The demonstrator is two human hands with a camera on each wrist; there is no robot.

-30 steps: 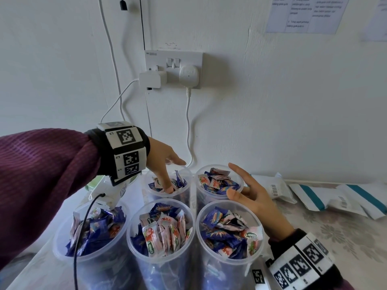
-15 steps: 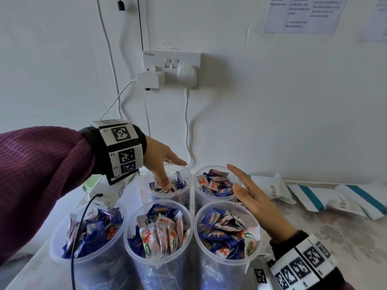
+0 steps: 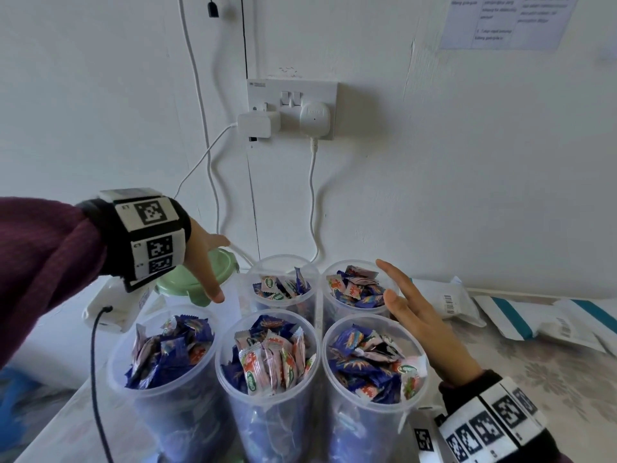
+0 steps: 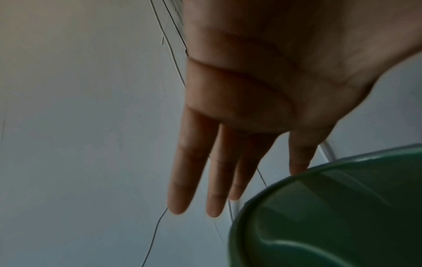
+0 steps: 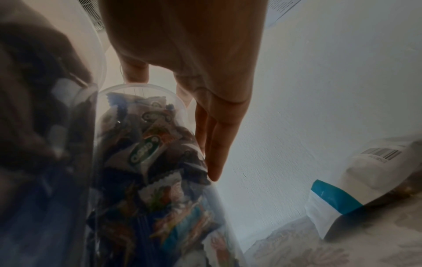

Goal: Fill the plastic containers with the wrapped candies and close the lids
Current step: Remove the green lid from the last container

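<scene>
Several clear plastic containers full of wrapped candies stand lidless in two rows in the head view: front left (image 3: 167,392), front middle (image 3: 267,396), front right (image 3: 370,399), back left (image 3: 283,272), back right (image 3: 359,279). A stack of green lids (image 3: 197,282) lies behind the front left container. My left hand (image 3: 205,265) hovers over the lids, fingers straight, holding nothing. In the left wrist view the left hand (image 4: 217,171) is spread above a green lid (image 4: 331,216). My right hand (image 3: 405,304) is open beside the back right container; in the right wrist view its fingers (image 5: 212,144) lie straight along that container's wall (image 5: 148,150).
A wall socket (image 3: 290,108) with two plugs and hanging white cables sits just behind the containers. White packets with teal stripes (image 3: 521,315) lie on the flowered tablecloth (image 3: 551,379) at right. A white device (image 3: 110,312) with a black cable lies at left.
My left hand came out of the back left container and moved left over the green lids, with its fingers now straight. The right hand stayed beside the back right container.
</scene>
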